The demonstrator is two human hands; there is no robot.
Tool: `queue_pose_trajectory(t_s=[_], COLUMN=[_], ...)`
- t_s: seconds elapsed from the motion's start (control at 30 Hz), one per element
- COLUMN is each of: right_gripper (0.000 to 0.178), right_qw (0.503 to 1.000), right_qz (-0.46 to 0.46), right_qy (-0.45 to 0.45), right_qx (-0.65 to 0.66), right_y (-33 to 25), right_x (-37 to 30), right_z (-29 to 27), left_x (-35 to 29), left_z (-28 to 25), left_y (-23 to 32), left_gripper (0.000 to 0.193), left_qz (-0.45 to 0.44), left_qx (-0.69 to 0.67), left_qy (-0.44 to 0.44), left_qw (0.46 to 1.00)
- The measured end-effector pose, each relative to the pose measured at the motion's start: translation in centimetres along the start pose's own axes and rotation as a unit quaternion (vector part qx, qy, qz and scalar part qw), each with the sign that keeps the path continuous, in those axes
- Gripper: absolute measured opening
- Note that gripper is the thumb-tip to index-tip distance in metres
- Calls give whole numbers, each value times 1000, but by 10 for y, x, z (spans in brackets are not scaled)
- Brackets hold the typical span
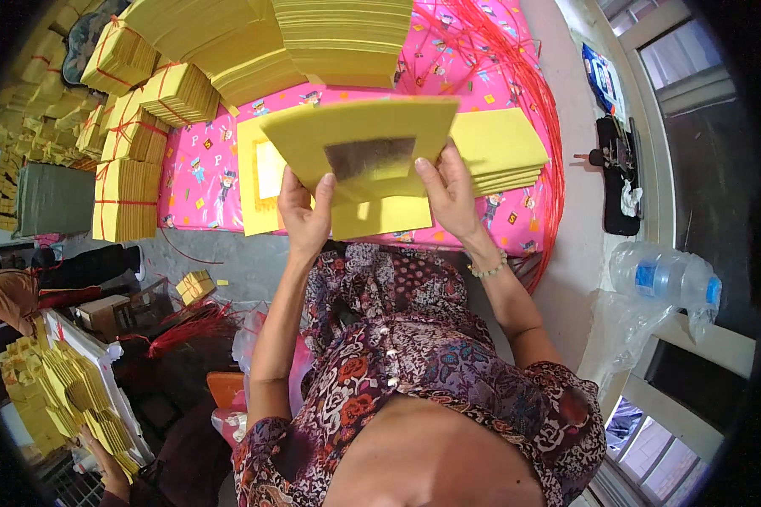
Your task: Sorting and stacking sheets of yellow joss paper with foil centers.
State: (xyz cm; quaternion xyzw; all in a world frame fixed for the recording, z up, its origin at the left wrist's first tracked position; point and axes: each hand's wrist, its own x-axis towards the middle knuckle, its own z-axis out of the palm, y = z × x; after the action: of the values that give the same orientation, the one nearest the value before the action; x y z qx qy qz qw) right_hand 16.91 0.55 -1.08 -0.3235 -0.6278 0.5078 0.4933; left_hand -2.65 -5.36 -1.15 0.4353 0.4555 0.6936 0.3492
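Observation:
My left hand [307, 209] and my right hand [450, 193] grip the two sides of a yellow paper sheet stack [359, 125], raised and tilted above the table. My thumbs press its near face, where a dark rectangular patch [369, 158] shows. How many sheets I hold cannot be made out. Beneath it, more yellow paper [380, 218] lies on the pink printed tablecloth [199, 203]. To the left, partly covered, is a sheet with a white and gold square [268, 169]. Right of my right hand sits a layered yellow pile [507, 152].
Tall yellow paper stacks [338, 42] stand at the back. Bundles tied with red string [127, 198] line the left edge. Loose red strings [541, 110] hang along the right edge. A plastic bottle [664, 275] lies at the right. Another person's hand [101, 460] touches yellow paper at lower left.

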Motion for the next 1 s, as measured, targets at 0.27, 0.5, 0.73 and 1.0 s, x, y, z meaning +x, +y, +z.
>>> queue_pose_trajectory(t_s=[0.27, 0.5, 0.73, 1.0], right_gripper=[21, 26, 25, 27], right_qw=[999, 1000, 996, 963], right_qz=[9, -15, 56, 204], right_qy=[-10, -9, -37, -99], right_qx=[32, -16, 57, 145], right_y=[6, 10, -2, -8], right_x=[-4, 0, 12, 3], right_z=[8, 8, -4, -12], left_x=[-9, -3, 25, 22], left_z=[-5, -5, -18, -40], left_y=[-17, -20, 21, -1], left_gripper=[34, 25, 30, 26], left_qz=[21, 9, -132, -340], left_qx=[63, 54, 17, -78], left_qy=[-15, -4, -147, -110], left_qw=[998, 999, 980, 931])
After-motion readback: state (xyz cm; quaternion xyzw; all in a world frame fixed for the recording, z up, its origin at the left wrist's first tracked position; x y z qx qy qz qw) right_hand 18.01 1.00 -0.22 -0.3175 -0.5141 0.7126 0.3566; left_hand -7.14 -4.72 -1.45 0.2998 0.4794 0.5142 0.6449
